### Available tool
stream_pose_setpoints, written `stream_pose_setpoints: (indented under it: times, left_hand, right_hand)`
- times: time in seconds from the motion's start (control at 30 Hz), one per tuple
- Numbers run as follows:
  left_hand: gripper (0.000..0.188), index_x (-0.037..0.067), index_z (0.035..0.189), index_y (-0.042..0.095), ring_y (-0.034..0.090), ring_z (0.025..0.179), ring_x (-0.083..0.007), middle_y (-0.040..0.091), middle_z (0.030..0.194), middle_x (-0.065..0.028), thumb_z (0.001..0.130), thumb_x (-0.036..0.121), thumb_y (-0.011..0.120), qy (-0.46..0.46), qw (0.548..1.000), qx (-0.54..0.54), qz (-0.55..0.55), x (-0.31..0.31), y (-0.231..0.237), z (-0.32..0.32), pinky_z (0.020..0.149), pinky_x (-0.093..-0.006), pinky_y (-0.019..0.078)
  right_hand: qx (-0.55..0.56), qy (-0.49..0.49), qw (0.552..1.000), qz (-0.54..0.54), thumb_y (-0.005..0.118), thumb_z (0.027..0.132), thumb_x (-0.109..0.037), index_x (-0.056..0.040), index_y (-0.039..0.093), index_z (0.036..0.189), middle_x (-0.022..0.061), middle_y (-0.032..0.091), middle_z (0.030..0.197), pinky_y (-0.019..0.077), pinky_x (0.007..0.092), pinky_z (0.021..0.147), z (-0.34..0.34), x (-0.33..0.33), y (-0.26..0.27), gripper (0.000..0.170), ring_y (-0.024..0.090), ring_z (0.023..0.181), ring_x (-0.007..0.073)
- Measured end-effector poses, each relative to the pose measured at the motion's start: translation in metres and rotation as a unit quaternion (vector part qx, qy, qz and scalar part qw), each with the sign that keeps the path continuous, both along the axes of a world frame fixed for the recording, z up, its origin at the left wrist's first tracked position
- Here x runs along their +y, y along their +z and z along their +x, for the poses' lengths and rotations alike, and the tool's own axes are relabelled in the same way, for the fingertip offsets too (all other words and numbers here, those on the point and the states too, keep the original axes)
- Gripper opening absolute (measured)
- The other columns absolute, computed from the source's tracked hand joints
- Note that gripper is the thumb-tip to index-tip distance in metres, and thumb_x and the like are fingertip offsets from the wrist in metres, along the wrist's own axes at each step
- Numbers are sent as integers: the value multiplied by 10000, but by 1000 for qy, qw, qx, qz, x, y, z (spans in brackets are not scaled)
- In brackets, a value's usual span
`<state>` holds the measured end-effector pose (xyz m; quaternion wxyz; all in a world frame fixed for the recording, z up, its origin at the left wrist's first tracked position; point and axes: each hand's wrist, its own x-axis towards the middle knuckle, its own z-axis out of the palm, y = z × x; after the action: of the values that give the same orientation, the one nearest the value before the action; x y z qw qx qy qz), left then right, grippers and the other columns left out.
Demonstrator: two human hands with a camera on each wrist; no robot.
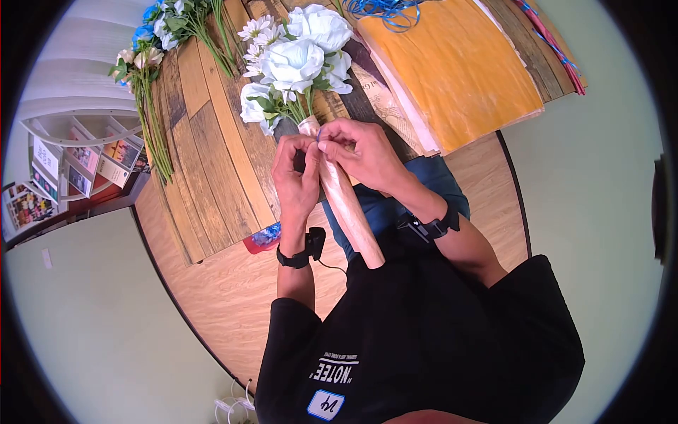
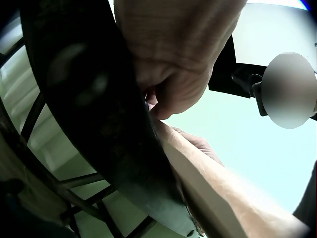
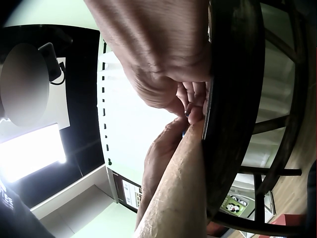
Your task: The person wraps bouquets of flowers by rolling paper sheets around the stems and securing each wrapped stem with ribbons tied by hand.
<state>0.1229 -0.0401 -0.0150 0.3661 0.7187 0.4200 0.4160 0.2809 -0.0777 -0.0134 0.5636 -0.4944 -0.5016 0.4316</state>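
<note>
A bouquet of white flowers (image 1: 293, 63) lies at the table's edge, its stems wrapped in a long pale paper tube (image 1: 346, 205) that extends past the edge toward the person's body. Both hands meet at the neck of the wrap, just below the blooms. With thumb and fingertips, the left hand (image 1: 298, 169) pinches a thin blue ribbon (image 1: 319, 133) there. From the other side, the right hand (image 1: 367, 154) pinches the ribbon too, its fingertips touching the left ones. In the right wrist view a bit of blue shows between the fingers; most of the ribbon is hidden.
Orange wrapping paper sheets (image 1: 452, 71) lie stacked at the right, with a curled blue ribbon bundle (image 1: 387, 10) above them. Blue and cream flowers (image 1: 145, 56) with long stems lie at the left of the wooden table (image 1: 212, 162). A red container (image 1: 263, 239) shows below the table's edge.
</note>
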Motion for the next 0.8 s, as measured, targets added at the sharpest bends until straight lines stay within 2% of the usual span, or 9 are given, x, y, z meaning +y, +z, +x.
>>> stream_pose_setpoints:
  times: [0.03,0.1,0.17,0.23,0.33,0.53,0.8]
  left_hand:
    - [86,-7,933,598,580,809,-158,598,900,-70,928,23,678,-1,1000,1,-1,2,-1,-2,717,-271,470]
    - [74,-8,938,605,568,816,-116,594,904,-45,946,34,665,-11,995,-26,-94,4,-3,-6,721,-250,467]
    - [70,-7,940,610,561,815,-99,592,905,-35,952,40,662,-14,993,-27,-113,4,10,-2,722,-241,464]
    - [69,-5,943,616,554,815,-82,589,906,-24,958,46,658,-18,991,-29,-132,4,13,-2,722,-232,462]
    - [63,-3,947,629,553,805,-76,591,907,-19,959,51,659,-30,990,-23,-136,8,10,-6,723,-232,465]
    - [74,-11,951,636,557,813,-84,597,912,-27,958,57,662,-30,989,5,-146,9,13,-6,720,-240,472]
    - [97,-30,962,632,598,839,-170,636,929,-87,946,57,670,-45,991,47,-117,11,16,-10,784,-288,483]
  right_hand:
    - [-11,-11,1000,23,680,924,-37,33,649,1012,57,696,862,542,268,699,0,-1,-1,117,658,784,98]
    - [-10,-18,1000,23,688,908,-22,28,647,1010,64,695,883,545,271,712,-2,-3,-1,120,665,792,112]
    - [-7,-25,999,24,695,892,-7,24,645,1007,70,694,904,548,274,724,-5,-3,-2,129,672,799,126]
    - [-74,-46,993,85,699,877,6,21,642,1002,90,678,930,557,281,712,-6,-3,-5,139,679,785,156]
    - [-110,-70,986,99,695,870,11,20,644,1002,106,664,952,560,293,684,-10,-5,-7,142,679,775,188]
    - [-155,-93,973,142,693,862,14,13,666,1018,118,662,961,556,314,659,-11,-5,-6,159,682,773,239]
    - [-184,-110,966,148,703,866,-10,12,681,1047,129,664,981,561,339,667,-14,-6,-3,183,687,782,272]
